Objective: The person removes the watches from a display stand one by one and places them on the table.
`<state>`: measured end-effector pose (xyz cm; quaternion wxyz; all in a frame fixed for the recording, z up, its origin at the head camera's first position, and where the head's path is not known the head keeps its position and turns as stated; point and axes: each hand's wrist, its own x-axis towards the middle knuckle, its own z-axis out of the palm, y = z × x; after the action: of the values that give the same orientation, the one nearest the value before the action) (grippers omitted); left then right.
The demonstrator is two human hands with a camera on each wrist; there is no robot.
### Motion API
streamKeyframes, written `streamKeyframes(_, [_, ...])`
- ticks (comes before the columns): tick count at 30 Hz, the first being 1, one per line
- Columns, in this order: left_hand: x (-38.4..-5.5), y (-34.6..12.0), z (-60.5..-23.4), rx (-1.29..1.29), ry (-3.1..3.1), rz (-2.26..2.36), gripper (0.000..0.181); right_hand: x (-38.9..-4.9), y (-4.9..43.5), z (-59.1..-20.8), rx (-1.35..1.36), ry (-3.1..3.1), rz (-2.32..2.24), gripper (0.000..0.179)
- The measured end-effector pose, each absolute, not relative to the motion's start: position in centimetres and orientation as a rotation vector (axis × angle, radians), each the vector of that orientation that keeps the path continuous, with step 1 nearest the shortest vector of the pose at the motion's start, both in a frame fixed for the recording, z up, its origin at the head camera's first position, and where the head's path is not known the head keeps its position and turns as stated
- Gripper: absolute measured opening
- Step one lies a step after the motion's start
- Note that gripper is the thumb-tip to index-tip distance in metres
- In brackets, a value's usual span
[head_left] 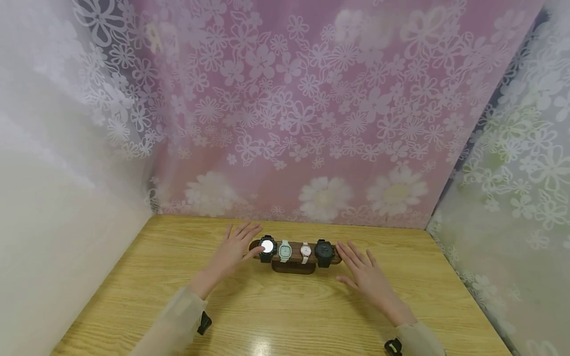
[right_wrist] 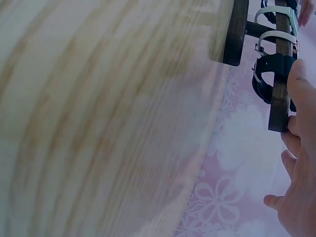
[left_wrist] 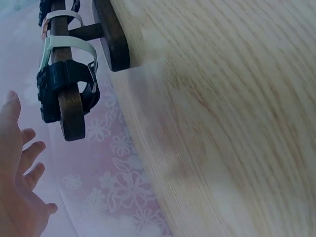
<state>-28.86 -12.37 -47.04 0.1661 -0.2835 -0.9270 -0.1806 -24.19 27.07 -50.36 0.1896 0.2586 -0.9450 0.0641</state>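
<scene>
A dark wooden watch stand (head_left: 293,268) stands on the table, its crossbar carrying several watches side by side. At the left end is a chunky black watch (head_left: 267,246) with a bright glare on its face. Beside it come a pale mint square watch (head_left: 285,251) and a small watch with a light strap (head_left: 305,251), then a black watch (head_left: 324,252) at the right end. My left hand (head_left: 232,251) is spread by the bar's left end and grips nothing. My right hand (head_left: 368,278) has extended fingers by the right end; whether they touch the bar I cannot tell.
The wood-grain table (head_left: 267,306) runs up to a pink flowered curtain (head_left: 289,123) behind the stand. A white surface (head_left: 67,173) rises on the left, and a pale flowered curtain (head_left: 525,198) hangs on the right.
</scene>
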Motion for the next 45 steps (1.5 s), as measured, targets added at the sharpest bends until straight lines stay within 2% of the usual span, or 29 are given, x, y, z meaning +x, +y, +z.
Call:
streamKeyframes(23, [-29.8,-10.6,-48.5,-0.885,-2.647,-0.496,0.075,-23.9,27.0,-50.2,0.701,-2.678,0.153,0.081])
streamKeyframes(45, [-30.0,-10.8,-49.1,-0.941,-2.466,-0.531,0.07,-23.8,27.0,-50.2,0.691,-2.681,0.168,0.079])
